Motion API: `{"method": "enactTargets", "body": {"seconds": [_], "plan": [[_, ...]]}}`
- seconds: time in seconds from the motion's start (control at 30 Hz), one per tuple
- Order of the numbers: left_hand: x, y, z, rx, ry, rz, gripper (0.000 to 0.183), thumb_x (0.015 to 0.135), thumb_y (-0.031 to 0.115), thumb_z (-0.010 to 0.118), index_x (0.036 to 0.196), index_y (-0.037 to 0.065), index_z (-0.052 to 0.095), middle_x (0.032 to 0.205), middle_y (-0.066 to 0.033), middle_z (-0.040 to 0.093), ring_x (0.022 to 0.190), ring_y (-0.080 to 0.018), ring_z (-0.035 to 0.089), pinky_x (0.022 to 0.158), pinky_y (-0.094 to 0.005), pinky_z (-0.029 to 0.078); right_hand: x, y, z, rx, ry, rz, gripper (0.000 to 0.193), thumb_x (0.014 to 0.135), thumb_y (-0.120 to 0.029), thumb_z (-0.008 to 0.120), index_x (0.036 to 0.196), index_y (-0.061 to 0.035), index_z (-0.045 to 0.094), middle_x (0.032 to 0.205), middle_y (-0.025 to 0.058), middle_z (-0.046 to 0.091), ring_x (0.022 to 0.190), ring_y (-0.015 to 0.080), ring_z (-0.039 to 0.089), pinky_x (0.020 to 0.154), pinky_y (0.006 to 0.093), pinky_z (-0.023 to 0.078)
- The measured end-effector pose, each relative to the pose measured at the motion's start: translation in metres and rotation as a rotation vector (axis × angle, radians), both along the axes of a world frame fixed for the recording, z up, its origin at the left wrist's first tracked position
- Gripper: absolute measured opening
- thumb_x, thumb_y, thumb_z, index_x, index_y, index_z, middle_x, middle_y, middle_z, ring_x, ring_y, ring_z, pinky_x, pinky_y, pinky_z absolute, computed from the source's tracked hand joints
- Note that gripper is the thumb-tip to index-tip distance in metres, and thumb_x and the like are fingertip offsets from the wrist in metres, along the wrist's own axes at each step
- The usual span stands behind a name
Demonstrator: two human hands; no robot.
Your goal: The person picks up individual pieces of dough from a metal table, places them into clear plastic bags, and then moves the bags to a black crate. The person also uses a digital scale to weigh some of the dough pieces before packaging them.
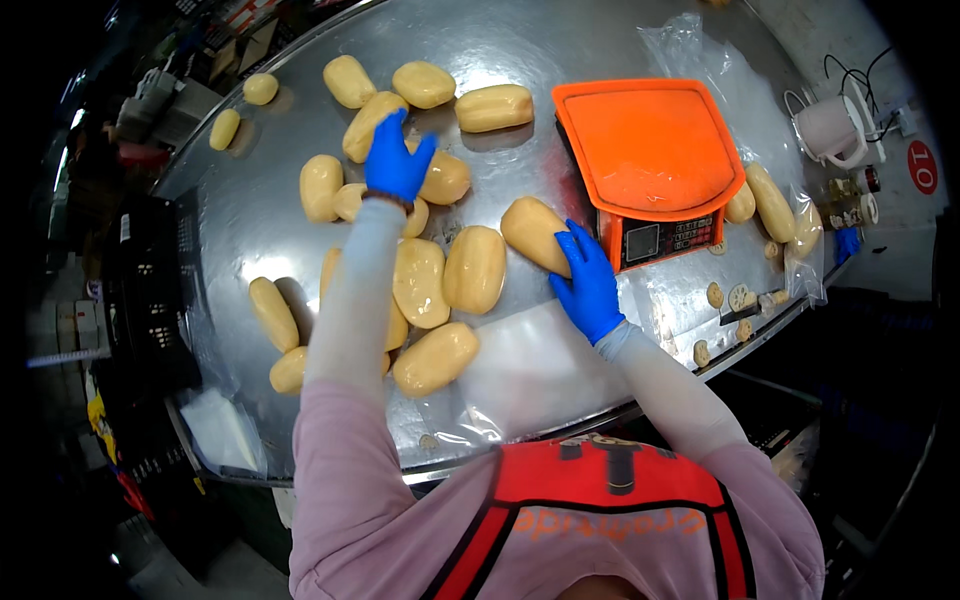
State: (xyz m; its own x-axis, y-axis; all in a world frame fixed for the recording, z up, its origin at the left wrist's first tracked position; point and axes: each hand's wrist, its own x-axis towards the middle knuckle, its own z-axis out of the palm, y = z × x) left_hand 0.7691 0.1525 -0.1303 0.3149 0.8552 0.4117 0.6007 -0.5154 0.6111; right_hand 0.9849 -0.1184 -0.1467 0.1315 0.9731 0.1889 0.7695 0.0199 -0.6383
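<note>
Many thick, pale yellow lotus root segments lie on the metal table [225,260]. My left hand [398,165], in a blue glove, reaches over the far cluster with its fingers apart. Its fingertips come to a lotus root segment [365,128], and another segment [445,178] lies under its thumb side. In a matching glove, my right hand [588,285] grips the near right end of a lotus root segment [533,233]. That piece lies just left of a digital scale with an orange tray [650,150]. More segments [475,270] sit between my forearms.
Clear plastic sheeting [540,370] covers the near table edge; white bags [222,430] lie at the left corner. Right of the scale are longer roots [770,203] and small cut ends [714,295]. A pale jug [830,128] stands beyond. Black crates [150,290] flank the table's left.
</note>
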Motion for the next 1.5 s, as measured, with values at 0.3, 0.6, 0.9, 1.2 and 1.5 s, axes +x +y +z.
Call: {"method": "enactTargets", "body": {"seconds": [0.3, 0.6, 0.9, 1.2, 1.5], "plan": [[0.053, 0.129, -0.029, 0.1, 0.893, 0.054, 0.077, 0.071, 0.027, 0.074, 0.139, 0.017, 0.041, 0.148, -0.0128, 0.033, 0.125, -0.04, 0.043, 0.101, -0.0427, 0.042, 0.003, 0.006, -0.001, 0.019, 0.029, -0.027, 0.06, 0.073, -0.005, 0.07, 0.129, -0.0112, 0.049, 0.136, 0.018, 0.045, 0.118, 0.0398, 0.048, 0.097, 0.0438, 0.043], [0.022, 0.104, 0.004, -0.492, -0.271, -0.071, 0.065, 0.077, 0.033, 0.074, 0.128, 0.002, 0.048, 0.115, -0.0152, 0.062, 0.105, -0.0265, 0.06, 0.088, -0.0354, 0.047, 0.002, 0.008, 0.008, 0.008, 0.075, -0.026, 0.057, 0.074, -0.007, 0.07, 0.127, -0.0085, 0.05, 0.135, 0.0166, 0.046, 0.119, 0.0383, 0.048, 0.097, 0.0435, 0.043], [0.058, -0.122, 0.102, -0.996, -0.626, -0.661, 0.054, 0.084, 0.02, 0.068, 0.129, -0.002, 0.048, 0.119, -0.013, 0.059, 0.108, -0.0204, 0.056, 0.094, -0.0337, 0.045, 0.01, 0.045, 0.111, 0.182, 0.355, 0.072, 0.1, 0.066, -0.027, 0.083, 0.144, -0.0025, 0.025, 0.143, 0.0188, 0.036, 0.13, 0.0347, 0.04, 0.105, 0.0429, 0.036], [0.003, -0.162, 0.079, -0.941, -0.675, -0.354, 0.049, 0.093, 0.016, 0.055, 0.137, 0.001, 0.04, 0.132, -0.0144, 0.049, 0.113, -0.0225, 0.055, 0.098, -0.0311, 0.042, 0.143, 0.065, 0.071, 0.231, 0.097, -0.243, 0.093, 0.07, -0.03, 0.08, 0.142, -0.0009, 0.03, 0.138, 0.019, 0.044, 0.127, 0.0278, 0.044, 0.104, 0.0378, 0.038], [-0.158, -0.221, 0.037, -0.634, -0.819, 0.558, 0.041, 0.088, 0.024, 0.06, 0.124, 0.004, 0.053, 0.11, -0.0077, 0.063, 0.097, -0.0173, 0.059, 0.087, -0.0299, 0.043, 0.198, 0.057, 0.078, 0.205, 0.395, -0.368, 0.051, 0.091, -0.029, 0.06, 0.131, 0.0022, 0.049, 0.129, 0.0152, 0.054, 0.119, 0.0223, 0.051, 0.101, 0.0321, 0.038]]}}
